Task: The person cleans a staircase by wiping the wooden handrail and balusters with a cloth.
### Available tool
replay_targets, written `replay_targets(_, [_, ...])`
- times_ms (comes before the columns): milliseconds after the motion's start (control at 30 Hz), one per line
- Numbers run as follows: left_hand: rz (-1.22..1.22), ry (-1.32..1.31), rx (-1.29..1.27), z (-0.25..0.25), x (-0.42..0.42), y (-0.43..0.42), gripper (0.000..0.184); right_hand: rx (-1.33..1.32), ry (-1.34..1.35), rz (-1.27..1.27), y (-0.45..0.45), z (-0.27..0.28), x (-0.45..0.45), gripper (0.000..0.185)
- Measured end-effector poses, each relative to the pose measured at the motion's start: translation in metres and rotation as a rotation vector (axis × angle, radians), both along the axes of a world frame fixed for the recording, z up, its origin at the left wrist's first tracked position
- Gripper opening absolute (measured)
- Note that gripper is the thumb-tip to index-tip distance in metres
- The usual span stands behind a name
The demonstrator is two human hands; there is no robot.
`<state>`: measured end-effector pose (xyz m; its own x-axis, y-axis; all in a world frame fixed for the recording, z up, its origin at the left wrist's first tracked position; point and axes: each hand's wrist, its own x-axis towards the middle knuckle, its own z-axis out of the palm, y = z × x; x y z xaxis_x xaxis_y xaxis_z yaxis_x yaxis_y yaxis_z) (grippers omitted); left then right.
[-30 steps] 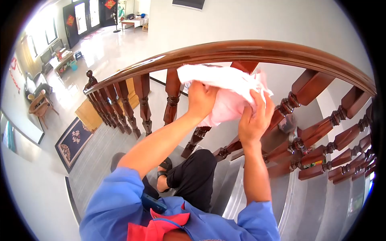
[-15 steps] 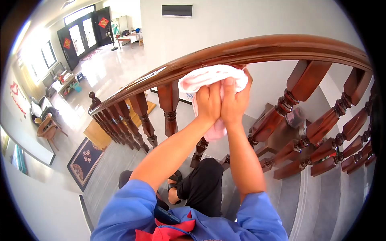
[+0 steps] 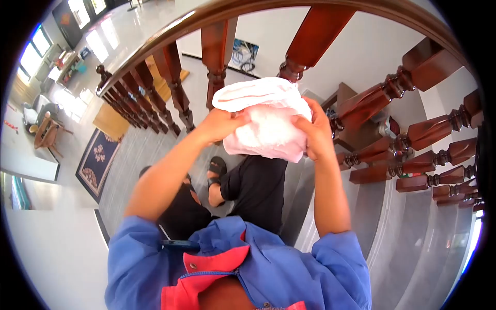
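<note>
A folded pale pink cloth (image 3: 266, 129) is held between my two hands, in front of the balusters and below the handrail (image 3: 248, 9). My left hand (image 3: 223, 125) grips its left side, thumb lying on top of the cloth. On the opposite side, my right hand (image 3: 316, 129) pinches the edge, thumb over the front and the other fingers partly hidden behind. The cloth is bunched in layers, with a whiter fold along its upper edge. It looks apart from the wooden baluster (image 3: 321, 36) behind it.
Grey stair steps (image 3: 408, 232) curve down the right side. Turned wooden balusters (image 3: 216, 51) line the railing. A patterned rug (image 3: 98, 160) lies at lower left, near a wooden chair (image 3: 50, 134). Cables (image 3: 244, 54) sit beyond the railing, and a brown table (image 3: 364, 116) stands below.
Both hands have come off the handrail with the cloth, lowering it towards my body. They were pressed together over it and are now spread to its two sides. The view has tilted down.
</note>
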<state>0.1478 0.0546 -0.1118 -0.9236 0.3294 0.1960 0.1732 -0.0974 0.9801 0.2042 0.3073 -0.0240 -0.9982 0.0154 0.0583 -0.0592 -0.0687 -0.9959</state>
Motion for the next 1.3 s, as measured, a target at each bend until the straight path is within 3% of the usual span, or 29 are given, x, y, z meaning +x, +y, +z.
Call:
replay_targets(67, [-0.289, -0.29, -0.624, 0.003, 0.001, -0.037, 0.034, 0.096, -0.004, 0.044, -0.004, 0.02, 0.013, 0.06])
replay_targets(133, [-0.267, -0.135, -0.743, 0.006, 0.007, -0.054, 0.036, 0.301, 0.042, 0.091, -0.007, 0.038, 0.018, 0.058])
replay_targets(233, [-0.15, -0.153, -0.643, 0.029, 0.019, -0.055, 0.047, 0.58, 0.258, 0.123, -0.027, 0.069, 0.027, 0.056])
replay_targets(267, [-0.029, 0.087, -0.421, 0.033, 0.022, -0.05, 0.057, 0.704, 0.368, 0.156, -0.033, 0.072, 0.027, 0.056])
replay_targets(300, [0.093, 0.318, -0.188, 0.038, 0.026, -0.045, 0.069, 0.667, 0.406, 0.208, -0.036, 0.068, 0.024, 0.056])
replay_targets(400, [-0.089, 0.226, -0.148, 0.101, 0.062, -0.036, 0.079, 0.821, 0.446, 0.293, -0.064, 0.084, 0.035, 0.056])
replay_targets(467, [-0.128, 0.258, -0.202, 0.116, 0.067, -0.032, 0.077, 0.814, 0.434, 0.354, -0.075, 0.081, 0.037, 0.062])
replay_targets(533, [-0.166, 0.294, -0.26, 0.122, 0.067, -0.035, 0.074, 0.825, 0.506, 0.355, -0.079, 0.075, 0.038, 0.08])
replay_targets(567, [-0.123, 0.293, -0.253, 0.124, 0.063, -0.038, 0.069, 0.753, 0.539, 0.362, -0.077, 0.073, 0.037, 0.091])
replay_targets(667, [-0.112, 0.236, -0.21, 0.133, 0.051, -0.047, 0.06, 0.553, 0.392, 0.408, -0.067, 0.062, 0.03, 0.098])
replay_targets(700, [-0.074, 0.353, -0.252, 0.137, 0.046, -0.049, 0.061, 0.527, 0.377, 0.343, -0.069, 0.052, 0.026, 0.082])
replay_targets(733, [-0.037, 0.473, -0.294, 0.141, 0.043, -0.05, 0.062, 0.523, 0.378, 0.342, -0.065, 0.051, 0.019, 0.082])
replay_targets(800, [0.016, 0.532, -0.424, 0.152, 0.041, -0.048, 0.063, 0.765, 0.082, 0.341, -0.058, 0.053, 0.011, 0.058])
replay_targets(833, [0.123, 0.636, -0.493, 0.157, 0.041, -0.045, 0.06, 0.72, 0.311, 0.11, -0.063, 0.051, 0.014, 0.035])
replay_targets(867, [0.231, 0.737, -0.56, 0.162, 0.041, -0.042, 0.057, 0.636, 0.343, -0.003, -0.062, 0.05, 0.013, 0.036])
replay_targets(967, [0.299, 0.974, -0.528, 0.165, 0.06, -0.024, 0.06, 0.774, 0.579, -0.205, -0.051, 0.069, 0.028, 0.03])
replay_targets(1000, [0.308, 1.105, -0.484, 0.163, 0.071, -0.017, 0.061, 0.862, 0.691, -0.238, -0.036, 0.06, 0.029, 0.028])
replay_targets(1067, [0.191, 1.021, -0.687, 0.138, 0.103, 0.004, 0.062, 0.901, 0.751, -0.292, -0.009, 0.032, 0.039, 0.028])
replay_targets(1133, [-0.051, 0.915, -0.727, 0.099, 0.136, 0.032, 0.061, 0.901, 0.775, -0.285, 0.012, 0.001, 0.055, 0.026])
replay_targets(1233, [-0.231, 0.948, -0.771, 0.001, 0.174, 0.069, 0.062, 0.972, 0.553, -0.243, 0.051, -0.087, 0.089, 0.023])
replay_targets(1300, [-0.322, 0.945, -0.77, -0.042, 0.188, 0.078, 0.062, 1.006, 0.195, -0.102, 0.066, -0.145, 0.12, 0.052])
